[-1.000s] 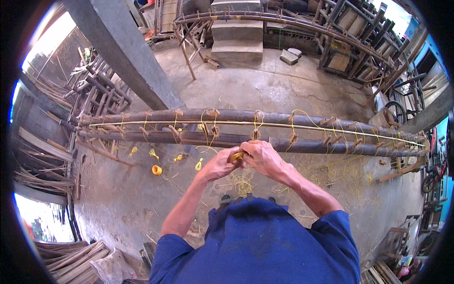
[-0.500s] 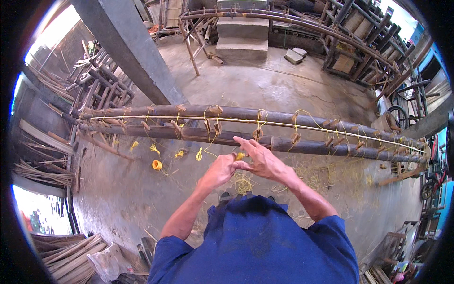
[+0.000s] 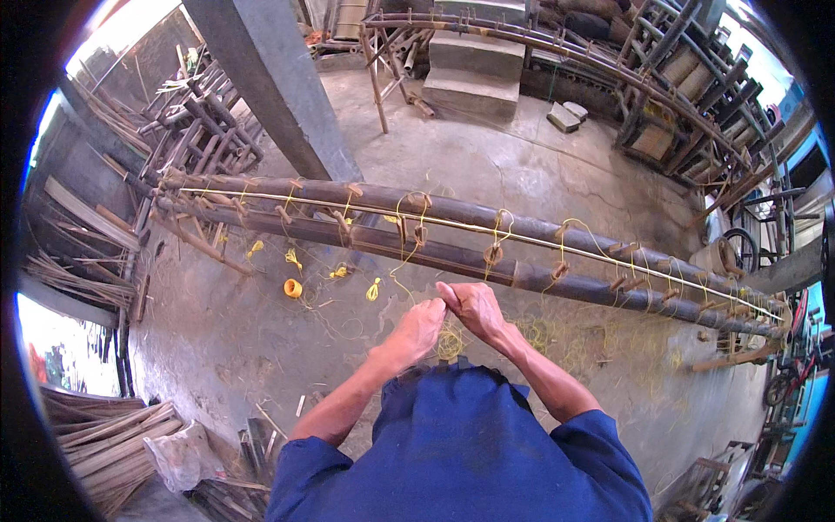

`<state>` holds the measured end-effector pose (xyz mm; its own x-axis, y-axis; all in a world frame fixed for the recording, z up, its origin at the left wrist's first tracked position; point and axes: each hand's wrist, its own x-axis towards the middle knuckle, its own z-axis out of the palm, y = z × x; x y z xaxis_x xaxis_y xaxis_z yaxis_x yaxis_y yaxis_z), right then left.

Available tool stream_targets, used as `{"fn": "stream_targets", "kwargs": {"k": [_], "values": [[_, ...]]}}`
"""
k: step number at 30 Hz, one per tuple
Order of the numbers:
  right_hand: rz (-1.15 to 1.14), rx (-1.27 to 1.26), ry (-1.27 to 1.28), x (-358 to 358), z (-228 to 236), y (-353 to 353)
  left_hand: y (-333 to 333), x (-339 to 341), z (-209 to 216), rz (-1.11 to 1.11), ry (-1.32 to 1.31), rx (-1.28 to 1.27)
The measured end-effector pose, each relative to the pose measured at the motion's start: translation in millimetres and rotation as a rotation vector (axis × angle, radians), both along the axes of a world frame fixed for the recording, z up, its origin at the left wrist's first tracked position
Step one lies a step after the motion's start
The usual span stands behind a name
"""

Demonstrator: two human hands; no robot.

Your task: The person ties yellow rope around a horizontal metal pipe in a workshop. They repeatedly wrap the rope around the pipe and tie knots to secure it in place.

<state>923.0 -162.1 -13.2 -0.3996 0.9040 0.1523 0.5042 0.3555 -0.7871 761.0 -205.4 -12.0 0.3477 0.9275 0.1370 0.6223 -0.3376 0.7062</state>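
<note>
My left hand (image 3: pixel 414 332) and my right hand (image 3: pixel 475 310) meet in front of my chest, fingers closed. Between them they grip yellow string (image 3: pixel 401 280), which runs down from a peg on the frame to my left fingers; the bundle itself is hidden in my grasp. Just beyond stands a long frame of two dark bamboo poles, the near pole (image 3: pixel 378 242) and the far pole (image 3: pixel 600 241). Wooden pegs (image 3: pixel 492 254) stick out along both, with string looped round them. A thin pale strip (image 3: pixel 470 228) stretches lengthwise between the poles. Left of my hands is a small yellow string bundle (image 3: pixel 373 291).
A yellow ring-shaped roll (image 3: pixel 292 288) shows at the left, below more string bundles. Loose string (image 3: pixel 600 326) litters the concrete floor. A concrete pillar (image 3: pixel 265 83) rises behind the frame. Split bamboo (image 3: pixel 122 444) lies lower left; concrete steps (image 3: pixel 474 74) and another peg rack (image 3: pixel 557 39) stand farther back.
My right hand's spread fingers have closed in against my left hand. The yellow bundle that showed between them is now covered. The whole view has tilted and shifted slightly.
</note>
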Motion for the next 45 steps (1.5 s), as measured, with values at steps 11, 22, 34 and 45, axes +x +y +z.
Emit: {"fn": "stream_targets", "kwargs": {"k": [11,22,34,45], "values": [[-0.306,0.008,0.146,-52.3,-59.6,111.0,-17.2,-35.0,-7.0,0.172,-0.031,-0.073],[-0.229,0.124,0.226,-58.1,-18.5,114.1,-28.3,-41.3,-35.8,0.366,-0.232,-0.076],[-0.040,0.080,0.160,-55.7,1.2,58.0,14.4,-42.1,-18.6,0.516,-1.007,-0.208],[-0.002,-0.832,0.824,-29.3,1.2,36.0,29.4,-38.2,17.2,0.222,-0.971,-0.539]]}}
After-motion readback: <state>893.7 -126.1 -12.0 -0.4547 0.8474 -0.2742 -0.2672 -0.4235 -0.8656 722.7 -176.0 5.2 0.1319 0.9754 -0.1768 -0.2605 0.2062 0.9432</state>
